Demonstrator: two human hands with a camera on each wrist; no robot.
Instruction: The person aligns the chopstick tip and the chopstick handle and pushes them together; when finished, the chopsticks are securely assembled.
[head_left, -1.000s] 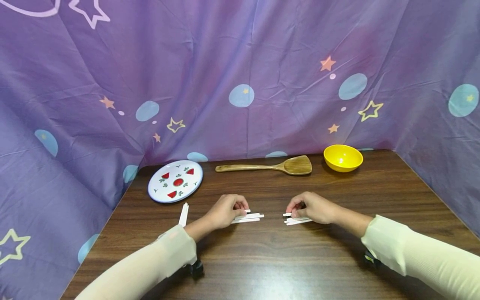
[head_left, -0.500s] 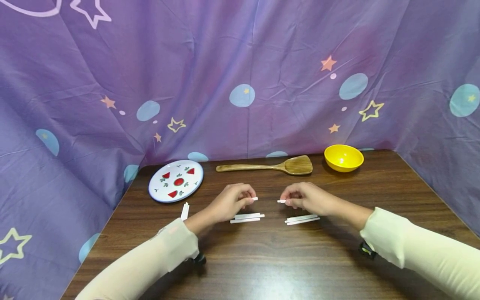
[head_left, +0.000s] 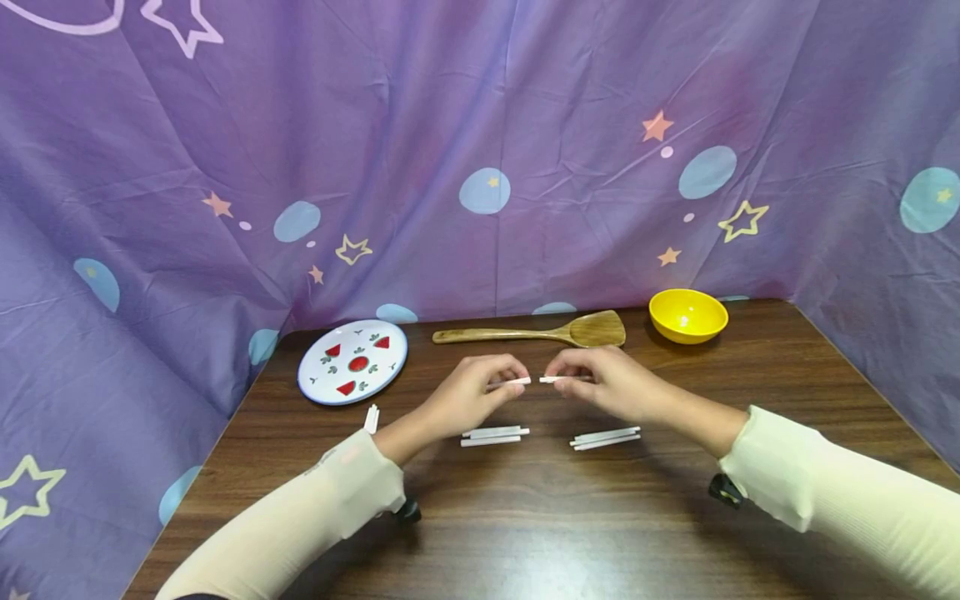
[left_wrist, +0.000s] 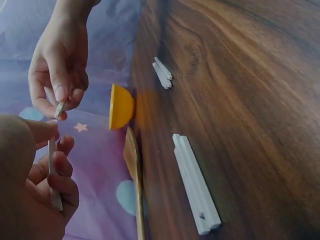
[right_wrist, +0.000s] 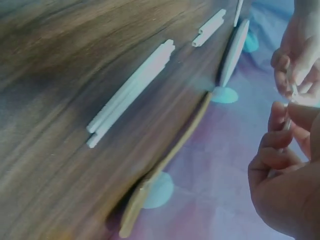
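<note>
My left hand (head_left: 467, 397) pinches a thin white stick (left_wrist: 56, 196) between thumb and fingers, raised above the table. Facing it, my right hand (head_left: 617, 388) pinches another white stick (head_left: 551, 379). The inner ends of the two sticks point at each other, with a narrow gap between them in the head view. Below the left hand lies a bundle of white sticks (head_left: 491, 434), side by side on the table. A second bundle of white sticks (head_left: 605, 437) lies below the right hand. Fingers hide most of the right stick's length.
A third group of white sticks (head_left: 372, 418) lies near the left forearm. Along the back stand a white plate with watermelon prints (head_left: 315, 379), a wooden spatula (head_left: 597, 330) and a yellow bowl (head_left: 687, 317). A purple curtain (head_left: 420, 167) hangs behind the brown table (head_left: 525, 533).
Both hands have lifted from the bundles, carrying one stick each. They have moved up, away from the body, and towards each other, bringing the stick ends close together.
</note>
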